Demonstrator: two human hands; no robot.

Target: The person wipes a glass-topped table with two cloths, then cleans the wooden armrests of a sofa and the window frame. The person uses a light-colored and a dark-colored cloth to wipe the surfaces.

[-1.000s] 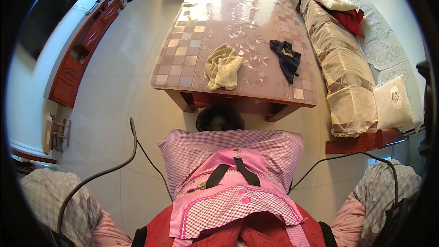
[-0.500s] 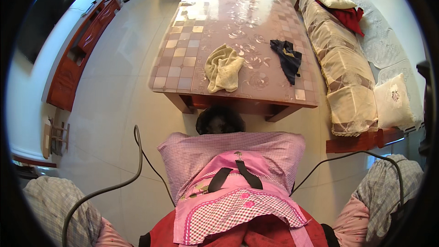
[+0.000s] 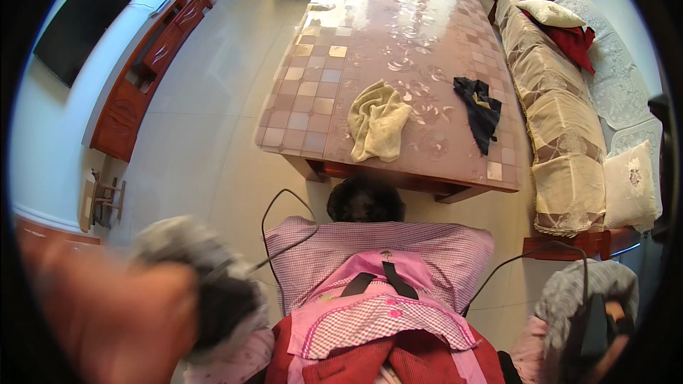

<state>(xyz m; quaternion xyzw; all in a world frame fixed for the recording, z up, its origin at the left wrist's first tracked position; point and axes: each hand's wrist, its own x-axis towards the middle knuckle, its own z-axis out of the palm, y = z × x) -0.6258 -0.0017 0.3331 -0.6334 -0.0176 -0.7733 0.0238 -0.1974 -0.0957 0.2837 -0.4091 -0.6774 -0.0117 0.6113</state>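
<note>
Turned slightly toward nine o'clock, shifting table [image 3: 434, 153], beige cloth [image 3: 379, 122] and dark cloth [image 3: 482, 117] toward three and a little toward six in view. Now showing a blurred left hand [image 3: 131, 306] at eight o'clock, and part of a right hand [image 3: 610, 361] at four, beside a dark object [image 3: 594, 327]. Curled into a loop at the apron's [image 3: 388, 320] ten o'clock, crossing its edge with the left cable [image 3: 284, 249].

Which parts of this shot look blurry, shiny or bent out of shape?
In the head view, the left hand is heavily blurred at lower left; glare whitens the far end of the table; the sofa bows near the right rim; the pale cloth looks fairly sharp.
</note>
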